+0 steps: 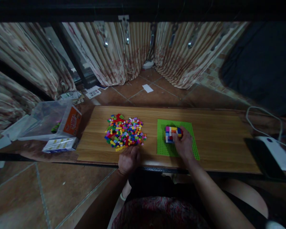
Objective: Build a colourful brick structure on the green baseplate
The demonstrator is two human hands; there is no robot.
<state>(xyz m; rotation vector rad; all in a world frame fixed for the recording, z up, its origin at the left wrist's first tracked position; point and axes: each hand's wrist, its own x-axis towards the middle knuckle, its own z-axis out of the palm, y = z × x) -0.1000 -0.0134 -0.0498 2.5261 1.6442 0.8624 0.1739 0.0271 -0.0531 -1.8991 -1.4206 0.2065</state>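
While the right hand, half-curled, holds a block on the baseplate, left of it the left hand bunches by loose bricks, contents hidden.

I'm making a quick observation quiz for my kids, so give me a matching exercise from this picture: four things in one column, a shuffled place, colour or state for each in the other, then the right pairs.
Things:
1. Right hand
2. Left hand
3. Baseplate
4. Plastic box

Descriptions:
A. Bright green, lying flat on the wooden table
B. At the near edge of the loose bricks
C. See-through, with an orange label
D. Fingers on the brick block

Right pairs: 1-D, 2-B, 3-A, 4-C
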